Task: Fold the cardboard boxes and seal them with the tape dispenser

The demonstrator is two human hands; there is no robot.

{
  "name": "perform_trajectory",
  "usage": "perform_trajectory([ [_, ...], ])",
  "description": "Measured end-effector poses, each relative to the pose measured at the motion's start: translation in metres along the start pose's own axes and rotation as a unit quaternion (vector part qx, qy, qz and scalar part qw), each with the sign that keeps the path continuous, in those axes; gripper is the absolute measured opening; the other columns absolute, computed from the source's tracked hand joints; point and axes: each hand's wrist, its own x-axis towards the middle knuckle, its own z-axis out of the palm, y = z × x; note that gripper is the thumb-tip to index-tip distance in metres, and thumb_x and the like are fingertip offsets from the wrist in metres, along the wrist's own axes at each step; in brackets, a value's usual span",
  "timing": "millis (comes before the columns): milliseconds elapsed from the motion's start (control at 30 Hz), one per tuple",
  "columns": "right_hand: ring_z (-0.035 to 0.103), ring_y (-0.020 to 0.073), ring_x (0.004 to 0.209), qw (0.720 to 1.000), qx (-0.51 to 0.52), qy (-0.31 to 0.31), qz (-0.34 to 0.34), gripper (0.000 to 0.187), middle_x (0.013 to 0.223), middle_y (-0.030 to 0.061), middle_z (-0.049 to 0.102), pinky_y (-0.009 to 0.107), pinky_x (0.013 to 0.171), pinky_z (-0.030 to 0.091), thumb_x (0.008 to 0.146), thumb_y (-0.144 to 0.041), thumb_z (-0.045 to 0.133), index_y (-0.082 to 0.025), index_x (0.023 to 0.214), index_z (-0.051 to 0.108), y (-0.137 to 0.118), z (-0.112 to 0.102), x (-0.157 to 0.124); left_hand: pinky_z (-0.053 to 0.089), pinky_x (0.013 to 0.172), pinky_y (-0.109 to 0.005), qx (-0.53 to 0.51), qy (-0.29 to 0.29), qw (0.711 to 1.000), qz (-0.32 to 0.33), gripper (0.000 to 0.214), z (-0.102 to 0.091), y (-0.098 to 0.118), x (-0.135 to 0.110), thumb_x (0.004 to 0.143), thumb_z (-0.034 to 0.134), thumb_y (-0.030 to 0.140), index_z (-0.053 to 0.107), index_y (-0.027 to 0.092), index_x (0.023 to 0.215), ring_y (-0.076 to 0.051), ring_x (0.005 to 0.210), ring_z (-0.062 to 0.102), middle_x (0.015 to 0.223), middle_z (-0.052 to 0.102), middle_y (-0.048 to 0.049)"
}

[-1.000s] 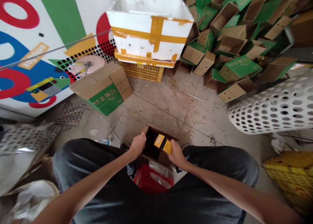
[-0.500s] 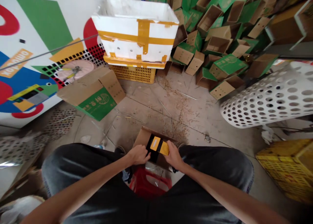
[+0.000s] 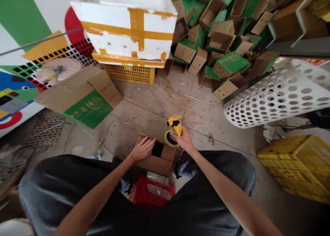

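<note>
A small brown cardboard box (image 3: 160,160) rests between my knees, its top flaps partly folded with a dark gap showing. My left hand (image 3: 142,148) lies flat on the left flap, fingers stretched out. My right hand (image 3: 183,141) is closed around a yellow tape dispenser (image 3: 173,130) with a roll of tape, held just above the box's right far corner.
A red stool (image 3: 152,194) shows under me. A green and brown carton (image 3: 82,97) lies at the left. A taped white foam box (image 3: 126,26) sits on a yellow crate (image 3: 130,74). Several small cartons (image 3: 221,40) are piled far right, beside a perforated white cylinder (image 3: 275,95) and a yellow crate (image 3: 299,165).
My right hand lifted the tape dispenser off the box top and up to the right. My left hand moved from gripping the box to lying flat on its flap.
</note>
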Motion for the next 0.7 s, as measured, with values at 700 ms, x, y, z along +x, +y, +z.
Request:
perform_trajectory([
  [700, 0.062, 0.0215, 0.071, 0.997, -0.043, -0.053, -0.031, 0.039, 0.08, 0.0025, 0.064, 0.029, 0.061, 0.04, 0.082, -0.05, 0.064, -0.026, 0.094, 0.037, 0.007, 0.042, -0.076, 0.049, 0.098, -0.041, -0.019, -0.052, 0.998, -0.026, 0.031, -0.003, 0.004, -0.007, 0.1, 0.043, 0.029, 0.072, 0.019, 0.101, -0.024, 0.102, 0.065, 0.103, 0.07, -0.0161],
])
